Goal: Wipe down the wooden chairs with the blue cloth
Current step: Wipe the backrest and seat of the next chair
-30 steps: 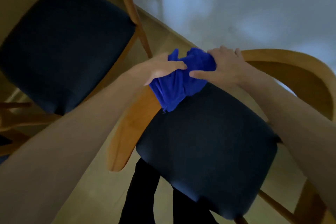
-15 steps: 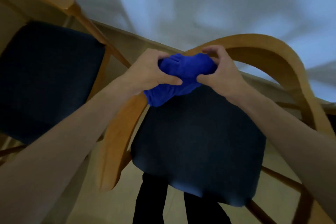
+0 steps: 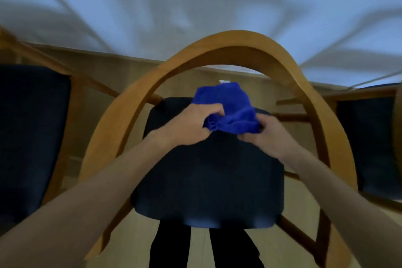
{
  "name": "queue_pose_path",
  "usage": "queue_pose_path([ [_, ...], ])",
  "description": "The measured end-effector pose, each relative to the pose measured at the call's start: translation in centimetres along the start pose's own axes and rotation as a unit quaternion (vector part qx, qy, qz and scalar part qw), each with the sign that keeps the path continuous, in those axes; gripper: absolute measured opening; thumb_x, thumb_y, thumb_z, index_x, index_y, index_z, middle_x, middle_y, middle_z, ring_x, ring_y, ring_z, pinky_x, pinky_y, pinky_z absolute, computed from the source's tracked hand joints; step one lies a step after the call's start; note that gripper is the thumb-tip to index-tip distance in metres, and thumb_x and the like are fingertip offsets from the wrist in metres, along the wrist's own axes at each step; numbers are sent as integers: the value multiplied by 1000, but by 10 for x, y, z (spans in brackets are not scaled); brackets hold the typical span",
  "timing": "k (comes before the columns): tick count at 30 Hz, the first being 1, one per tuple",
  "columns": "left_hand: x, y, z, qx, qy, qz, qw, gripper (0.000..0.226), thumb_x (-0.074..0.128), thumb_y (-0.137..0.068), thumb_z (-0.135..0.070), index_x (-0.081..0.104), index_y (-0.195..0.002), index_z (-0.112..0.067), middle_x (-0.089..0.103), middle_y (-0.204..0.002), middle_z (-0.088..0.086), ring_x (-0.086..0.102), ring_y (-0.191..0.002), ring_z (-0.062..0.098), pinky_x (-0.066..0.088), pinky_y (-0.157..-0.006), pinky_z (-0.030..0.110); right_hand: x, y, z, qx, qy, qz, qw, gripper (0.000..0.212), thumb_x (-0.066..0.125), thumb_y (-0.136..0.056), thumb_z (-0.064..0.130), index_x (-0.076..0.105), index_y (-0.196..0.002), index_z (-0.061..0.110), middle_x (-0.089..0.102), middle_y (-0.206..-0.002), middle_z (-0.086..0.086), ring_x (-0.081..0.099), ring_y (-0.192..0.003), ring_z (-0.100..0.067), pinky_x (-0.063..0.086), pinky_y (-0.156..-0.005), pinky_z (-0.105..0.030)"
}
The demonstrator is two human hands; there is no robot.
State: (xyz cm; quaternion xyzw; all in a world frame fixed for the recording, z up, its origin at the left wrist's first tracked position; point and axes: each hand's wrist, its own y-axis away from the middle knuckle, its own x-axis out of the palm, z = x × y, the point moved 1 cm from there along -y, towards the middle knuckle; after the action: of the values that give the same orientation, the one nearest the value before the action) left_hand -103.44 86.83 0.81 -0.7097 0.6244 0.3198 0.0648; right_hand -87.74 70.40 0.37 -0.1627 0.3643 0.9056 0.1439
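Cloth [image 3: 226, 111] lowered over dark seat [image 3: 208, 180], left hand [image 3: 191, 124], right hand [image 3: 267, 132] gripping it

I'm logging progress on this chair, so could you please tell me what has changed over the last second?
Both hands carried the blue cloth from the wooden armrest to above the dark seat, bunching it. The left hand and right hand kept their grip.
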Motion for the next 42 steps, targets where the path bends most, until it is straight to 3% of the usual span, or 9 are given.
queue_pose_path([
  [9,115,32,56,-173,-8,326,929,39,67,-82,-21,55,-119,-22,51,-121,-1,54,-103,17,50,-92,35,91,45,-123,141,-16,253,957,18,74,-82,31,67,-98,27,72,-95,8,68,-89,-9,55,-86,-34],
  [15,91,-1,59,-209,-57,167,962,30,66,-85,-21,56,-112,-22,59,-109,0,59,-101,19,52,-89,41,68,14,-117,170,-101,92,976,33,70,-87,25,56,-117,27,69,-107,5,68,-91,-8,56,-78,-29],
  [18,93,-4,65,-220,-208,86,949,72,71,-82,-31,33,-143,-17,40,-139,9,43,-124,28,44,-101,47,73,3,-114,152,94,-62,982,54,69,-88,25,40,-134,22,46,-134,-2,57,-110,-16,54,-87,-33],
  [20,97,3,69,-176,-270,55,945,86,73,-80,-34,24,-148,-17,31,-148,9,36,-133,28,38,-107,46,83,8,-114,24,261,-121,957,58,68,-86,26,40,-136,21,37,-144,-3,47,-123,-20,47,-101,-39],
  [23,110,21,73,7,-357,71,931,66,68,-81,-40,40,-138,-21,41,-141,4,42,-125,20,39,-105,38,107,23,-118,-134,365,-34,921,49,67,-84,38,50,-126,20,44,-136,-4,48,-122,-23,43,-100,-38],
  [29,154,62,88,79,-396,158,901,68,77,-69,-45,48,-126,-20,52,-126,5,52,-110,22,42,-99,40,143,33,-135,-105,446,21,888,59,74,-77,32,49,-128,17,48,-135,-8,47,-125,-28,39,-106,-45],
  [33,150,59,96,57,-421,120,897,77,78,-61,-52,51,-125,-21,47,-131,7,48,-116,27,37,-102,51,126,20,-128,-130,345,-35,929,24,54,-91,34,60,-109,19,62,-104,0,59,-91,-19,52,-77,-33],
  [36,136,32,91,39,-397,141,906,55,69,-74,-48,56,-121,-22,48,-128,2,46,-116,21,36,-102,45,101,3,-122,-69,245,24,967,16,44,-97,37,53,-104,25,59,-98,6,58,-82,-13,51,-74,-33],
  [42,78,-40,89,-160,-44,144,976,26,64,-84,-34,55,-107,-24,61,-96,-3,62,-82,14,56,-75,38,68,-39,-114,50,109,-2,993,15,38,-102,31,48,-108,22,61,-96,-4,58,-75,-14,53,-68,-37],
])
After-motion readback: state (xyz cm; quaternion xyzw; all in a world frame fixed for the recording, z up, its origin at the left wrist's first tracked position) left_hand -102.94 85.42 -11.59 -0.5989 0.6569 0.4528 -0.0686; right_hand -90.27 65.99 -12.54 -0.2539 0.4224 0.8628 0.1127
